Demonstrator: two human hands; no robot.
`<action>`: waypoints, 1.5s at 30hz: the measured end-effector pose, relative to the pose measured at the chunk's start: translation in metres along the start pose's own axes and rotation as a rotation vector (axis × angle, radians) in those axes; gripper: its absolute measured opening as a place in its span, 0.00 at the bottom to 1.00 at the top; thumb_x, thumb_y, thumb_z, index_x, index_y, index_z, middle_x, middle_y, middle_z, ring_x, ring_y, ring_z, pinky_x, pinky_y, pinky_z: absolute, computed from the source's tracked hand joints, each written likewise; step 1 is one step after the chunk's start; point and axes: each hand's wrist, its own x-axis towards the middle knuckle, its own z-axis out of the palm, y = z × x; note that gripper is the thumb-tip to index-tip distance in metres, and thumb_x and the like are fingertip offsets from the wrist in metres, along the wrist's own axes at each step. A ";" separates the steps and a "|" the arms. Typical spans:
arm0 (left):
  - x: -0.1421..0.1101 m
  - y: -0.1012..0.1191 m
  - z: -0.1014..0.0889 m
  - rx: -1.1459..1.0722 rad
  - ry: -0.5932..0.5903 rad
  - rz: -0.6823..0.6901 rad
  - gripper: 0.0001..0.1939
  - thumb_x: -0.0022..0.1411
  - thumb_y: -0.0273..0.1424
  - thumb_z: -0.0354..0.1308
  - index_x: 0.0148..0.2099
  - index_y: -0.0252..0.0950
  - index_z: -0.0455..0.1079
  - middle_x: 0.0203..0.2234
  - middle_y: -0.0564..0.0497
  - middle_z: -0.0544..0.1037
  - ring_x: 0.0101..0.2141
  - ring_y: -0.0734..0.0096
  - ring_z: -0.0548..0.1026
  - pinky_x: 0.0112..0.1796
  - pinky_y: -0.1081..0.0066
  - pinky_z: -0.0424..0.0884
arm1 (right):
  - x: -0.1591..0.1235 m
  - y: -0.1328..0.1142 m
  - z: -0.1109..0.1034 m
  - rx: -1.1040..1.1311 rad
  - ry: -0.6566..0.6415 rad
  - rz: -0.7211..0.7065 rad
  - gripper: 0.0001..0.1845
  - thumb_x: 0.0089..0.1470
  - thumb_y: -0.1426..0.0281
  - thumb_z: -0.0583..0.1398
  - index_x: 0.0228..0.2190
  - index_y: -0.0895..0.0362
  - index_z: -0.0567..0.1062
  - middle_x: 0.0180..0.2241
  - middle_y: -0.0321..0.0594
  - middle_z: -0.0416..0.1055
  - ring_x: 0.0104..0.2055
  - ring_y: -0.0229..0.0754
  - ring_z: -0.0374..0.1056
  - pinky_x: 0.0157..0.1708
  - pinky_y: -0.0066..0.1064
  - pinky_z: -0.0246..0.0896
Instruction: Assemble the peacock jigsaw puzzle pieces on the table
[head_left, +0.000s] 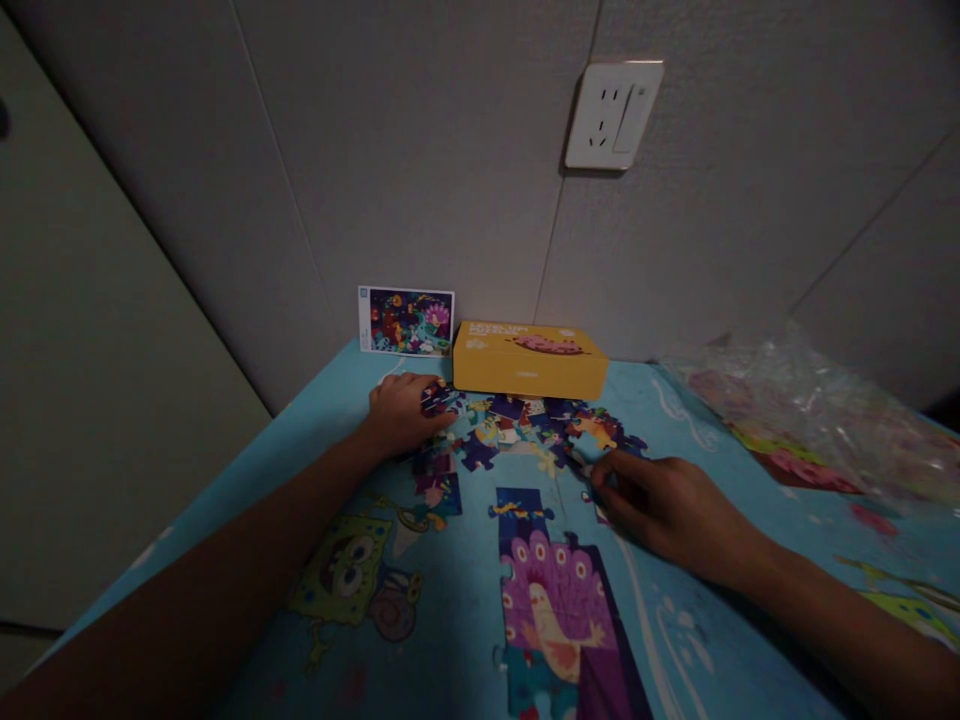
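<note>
A loose heap of jigsaw puzzle pieces [517, 420] lies in front of the yellow box. At the heap's left end, my left hand [401, 412] curls its thumb and fingers around some dark puzzle pieces [437, 398]. My right hand [664, 500] pinches a small puzzle piece [579, 463] at the heap's right front edge; the fingertips partly hide it. Nearer to me is a joined puzzle section [559, 610] showing a pink-purple creature with several eyes. Two or so joined pieces [442, 492] sit below my left hand.
The yellow puzzle box [529, 362] stands by the wall, with a picture card [409, 322] leaning beside it. Crumpled clear plastic [832, 420] covers the right side of the blue cartoon-printed cloth [450, 620]. A wall socket [615, 115] is above.
</note>
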 end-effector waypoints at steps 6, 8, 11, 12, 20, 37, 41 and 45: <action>0.003 -0.001 -0.005 -0.052 -0.011 0.015 0.33 0.55 0.46 0.64 0.59 0.37 0.68 0.53 0.41 0.75 0.54 0.49 0.70 0.56 0.57 0.63 | -0.001 -0.001 0.000 -0.006 -0.013 0.020 0.11 0.60 0.64 0.53 0.37 0.54 0.75 0.20 0.35 0.70 0.19 0.39 0.65 0.23 0.29 0.51; 0.004 -0.002 -0.007 -0.075 -0.017 0.015 0.35 0.53 0.46 0.66 0.59 0.35 0.68 0.53 0.40 0.75 0.54 0.49 0.71 0.55 0.57 0.64 | -0.001 -0.001 -0.001 -0.006 -0.017 0.021 0.12 0.60 0.64 0.53 0.36 0.54 0.75 0.20 0.35 0.70 0.19 0.39 0.65 0.23 0.29 0.51; 0.005 -0.004 -0.008 -0.114 -0.020 0.008 0.38 0.51 0.47 0.67 0.60 0.35 0.67 0.54 0.40 0.74 0.53 0.49 0.72 0.53 0.57 0.67 | -0.001 -0.003 -0.002 -0.003 -0.027 0.025 0.12 0.60 0.64 0.52 0.35 0.54 0.74 0.20 0.35 0.70 0.19 0.39 0.65 0.23 0.29 0.51; 0.005 -0.006 -0.008 -0.128 -0.017 0.004 0.39 0.50 0.47 0.68 0.61 0.36 0.66 0.54 0.40 0.74 0.53 0.49 0.72 0.52 0.58 0.68 | -0.001 -0.003 -0.002 -0.002 -0.028 0.030 0.13 0.60 0.63 0.52 0.35 0.54 0.74 0.20 0.36 0.70 0.19 0.39 0.64 0.22 0.29 0.51; 0.005 -0.011 -0.007 -0.224 0.024 0.007 0.34 0.52 0.42 0.66 0.59 0.35 0.66 0.43 0.46 0.79 0.42 0.57 0.78 0.43 0.64 0.72 | -0.001 -0.003 -0.002 -0.004 -0.042 0.034 0.13 0.60 0.63 0.52 0.36 0.54 0.74 0.20 0.36 0.70 0.20 0.40 0.66 0.24 0.30 0.51; 0.000 0.000 -0.016 -0.225 0.265 0.057 0.34 0.57 0.45 0.62 0.62 0.35 0.62 0.52 0.44 0.74 0.51 0.56 0.72 0.54 0.60 0.66 | -0.001 0.000 0.001 -0.013 -0.002 -0.019 0.11 0.60 0.66 0.52 0.37 0.54 0.74 0.21 0.36 0.72 0.19 0.39 0.66 0.23 0.28 0.52; 0.000 -0.002 -0.007 -0.137 0.107 0.039 0.38 0.49 0.46 0.68 0.60 0.36 0.66 0.51 0.40 0.76 0.54 0.43 0.70 0.55 0.49 0.63 | -0.002 -0.001 0.000 -0.016 0.001 -0.022 0.11 0.60 0.67 0.52 0.36 0.54 0.74 0.20 0.36 0.72 0.19 0.38 0.66 0.22 0.28 0.51; 0.001 -0.003 -0.006 -0.091 0.044 0.004 0.33 0.54 0.41 0.64 0.60 0.36 0.66 0.48 0.43 0.78 0.52 0.48 0.72 0.53 0.54 0.65 | -0.002 -0.001 0.000 -0.023 0.000 -0.014 0.11 0.60 0.67 0.52 0.36 0.54 0.74 0.19 0.35 0.71 0.19 0.39 0.66 0.22 0.28 0.51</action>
